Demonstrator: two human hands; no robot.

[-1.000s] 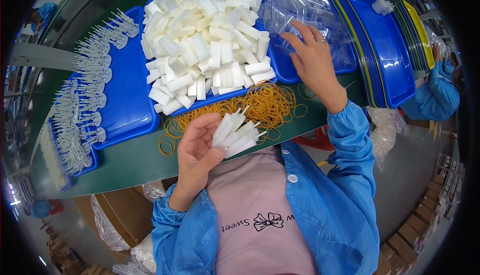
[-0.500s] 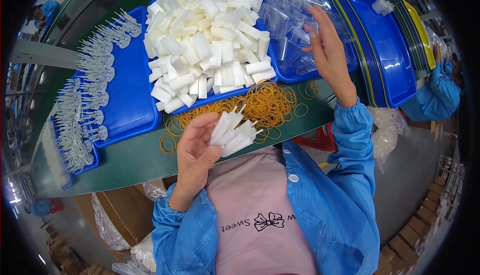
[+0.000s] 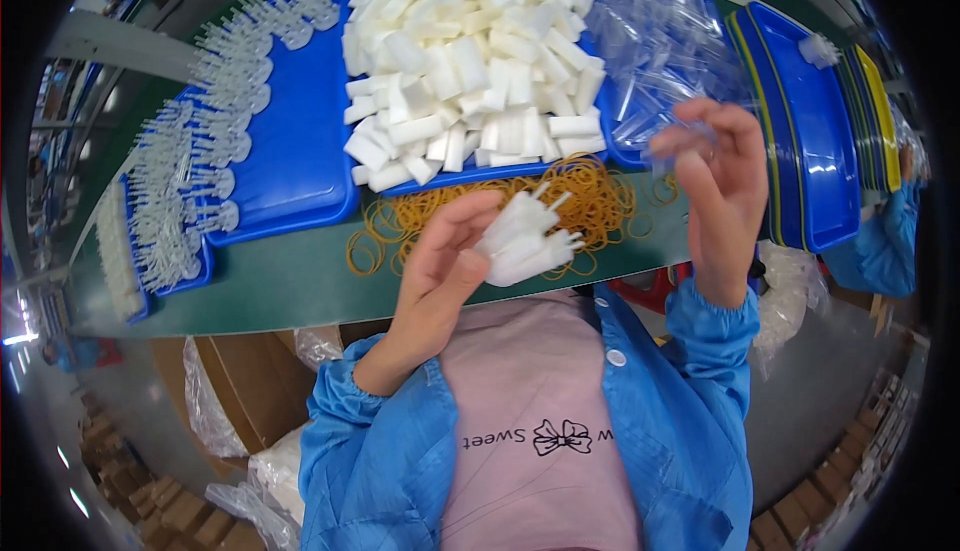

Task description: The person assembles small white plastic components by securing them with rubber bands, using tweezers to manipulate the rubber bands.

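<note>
My left hand (image 3: 430,276) is closed around a bundle of white foam pieces with thin white stems (image 3: 525,241), the stems pointing up and to the right. To the right, my right hand (image 3: 728,186) has its fingers curled about a small clear plastic piece (image 3: 684,143), partly smeared by motion. That hand hovers at the near edge of a blue tray of clear plastic pieces (image 3: 655,41). Beyond my left hand, white foam blocks (image 3: 470,66) are heaped in another blue tray. Tan rubber bands (image 3: 600,196) lie in a pile just past the bundle.
At the left, a blue tray (image 3: 300,146) holds rows of clear stemmed parts (image 3: 165,201). Stacked blue trays (image 3: 815,141) stand at the right, with yellow-edged trays (image 3: 875,116) beside them. The green table's (image 3: 270,296) near edge runs before me. Cardboard (image 3: 245,381) sits below it.
My right hand has come back from over the clear-plastic tray toward me, now with a clear piece in its fingers. The left hand still holds the foam bundle. The whole view has shifted.
</note>
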